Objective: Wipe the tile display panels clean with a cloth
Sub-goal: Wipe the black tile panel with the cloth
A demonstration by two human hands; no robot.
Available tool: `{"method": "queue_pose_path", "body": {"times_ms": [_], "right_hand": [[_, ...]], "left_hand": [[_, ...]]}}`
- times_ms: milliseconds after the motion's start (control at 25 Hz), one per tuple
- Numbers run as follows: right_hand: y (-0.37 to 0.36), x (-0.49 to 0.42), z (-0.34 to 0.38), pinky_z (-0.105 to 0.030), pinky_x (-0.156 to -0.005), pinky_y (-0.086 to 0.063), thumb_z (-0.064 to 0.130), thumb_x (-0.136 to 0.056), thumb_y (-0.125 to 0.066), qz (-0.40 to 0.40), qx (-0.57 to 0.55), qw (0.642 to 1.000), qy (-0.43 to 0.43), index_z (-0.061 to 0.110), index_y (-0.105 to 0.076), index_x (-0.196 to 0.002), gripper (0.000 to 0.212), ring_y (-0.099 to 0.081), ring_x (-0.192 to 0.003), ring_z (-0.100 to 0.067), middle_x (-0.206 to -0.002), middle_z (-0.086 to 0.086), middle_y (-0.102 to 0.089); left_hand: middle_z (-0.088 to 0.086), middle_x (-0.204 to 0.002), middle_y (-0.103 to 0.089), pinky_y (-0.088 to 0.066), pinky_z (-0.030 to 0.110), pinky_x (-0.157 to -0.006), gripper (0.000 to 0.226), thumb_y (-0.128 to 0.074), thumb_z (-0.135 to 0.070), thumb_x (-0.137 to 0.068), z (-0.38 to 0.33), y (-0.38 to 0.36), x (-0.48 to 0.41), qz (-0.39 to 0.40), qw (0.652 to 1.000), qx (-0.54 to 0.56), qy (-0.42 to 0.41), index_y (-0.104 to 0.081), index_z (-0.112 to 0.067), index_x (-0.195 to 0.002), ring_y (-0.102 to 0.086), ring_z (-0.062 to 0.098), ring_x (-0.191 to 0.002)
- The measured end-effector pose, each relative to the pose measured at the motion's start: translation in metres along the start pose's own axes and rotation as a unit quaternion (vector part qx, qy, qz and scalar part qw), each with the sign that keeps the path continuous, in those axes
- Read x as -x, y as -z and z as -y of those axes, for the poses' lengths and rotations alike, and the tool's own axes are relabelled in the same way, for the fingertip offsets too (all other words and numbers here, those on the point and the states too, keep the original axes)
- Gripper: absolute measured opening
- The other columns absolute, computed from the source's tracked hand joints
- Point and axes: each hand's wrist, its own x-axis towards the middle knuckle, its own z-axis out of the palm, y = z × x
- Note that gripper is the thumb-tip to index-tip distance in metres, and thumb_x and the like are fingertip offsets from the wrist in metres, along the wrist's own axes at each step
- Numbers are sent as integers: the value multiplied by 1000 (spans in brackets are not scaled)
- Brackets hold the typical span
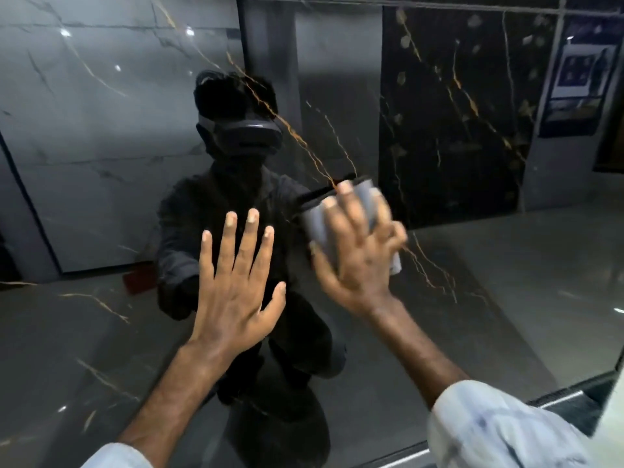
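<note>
Metal strip (pixel 553 398) catching light along the lower right edge, framed posters (pixel 574 79) mirrored at the upper right (print too blurred to read), small reddish object (pixel 138 280) mirrored low at left, on the floor.

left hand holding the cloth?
No. The left hand lies bare and flat on the tile panel; the grey cloth sits under the right hand.

Reflected grey marble wall (pixel 101 130), glossy floor (pixel 506 282), dim showroom light.
</note>
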Motion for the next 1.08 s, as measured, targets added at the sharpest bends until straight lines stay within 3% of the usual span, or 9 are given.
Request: {"method": "queue_pose_path", "body": {"times_ms": [120,200,320,440,560,680,760,880,1080], "right_hand": [[-2,27,-15,-54,-101,-33,45,-95,-61,43,5,971,236,30,-48,-150,59,-38,-149,-39,-164,1,-39],[2,41,-51,-53,-106,-30,47,-94,-61,51,20,974,222,30,-47,-151,60,-36,-150,-39,-164,0,-39],[7,51,-85,-54,-111,-30,47,-93,-62,-27,14,990,-141,27,-40,-152,66,-32,-152,-35,-166,-3,-36],[0,41,-51,-64,-112,-31,47,-97,-55,-91,-16,911,-402,24,-33,-157,68,-28,-152,-34,-169,-2,-29],[-4,66,-15,-55,-105,-30,43,-94,-60,3,-6,996,-89,22,-41,-152,64,-32,-149,-42,-165,-6,-35],[4,88,-49,-57,-104,-34,42,-92,-69,46,-6,991,124,26,-49,-148,62,-39,-147,-41,-161,-5,-43],[3,93,-81,-60,-112,-34,39,-94,-67,-10,-14,993,-119,23,-44,-152,64,-36,-149,-38,-164,-8,-40],[-2,97,-66,-66,-113,-32,46,-97,-56,-115,-27,880,-460,20,-38,-157,67,-33,-150,-34,-168,-5,-33],[-3,145,-7,-57,-103,-33,41,-88,-68,89,-36,995,32,25,-43,-151,69,-33,-147,-43,-163,-5,-37]], "left_hand": [[16,-173,-9,0,58,-128,86,-55,-41,-91,-4,-8,35,16,1000,7,0,-23,-5,-163,-7,38,-160],[17,-173,-12,0,58,-128,84,-52,-42,-93,-3,-13,42,13,1000,5,2,-24,-5,-163,-7,38,-160],[17,-172,-15,-2,59,-127,84,-55,-41,-94,-5,-19,42,-5,1000,-5,7,-25,-4,-163,-5,35,-160],[17,-171,-16,-4,60,-127,86,-59,-42,-93,-5,-22,43,-13,1000,-16,8,-26,-4,-162,-4,34,-160],[17,-171,-16,-4,59,-127,84,-56,-42,-95,-5,-24,43,-17,999,-27,10,-26,-4,-162,-2,33,-161],[18,-170,-17,-1,58,-127,81,-55,-42,-96,-5,-22,44,-20,999,-29,16,-28,-3,-162,0,32,-161],[20,-170,-19,0,57,-127,81,-56,-42,-96,-6,-22,45,-13,999,-27,13,-27,-3,-162,0,32,-160],[21,-170,-18,2,57,-127,82,-55,-43,-97,-5,-20,44,3,999,-33,18,-25,-3,-162,4,32,-160],[18,-173,-6,4,59,-123,84,-55,-43,-97,-9,-10,47,43,999,-3,21,-21,-4,-164,8,32,-160]]}}
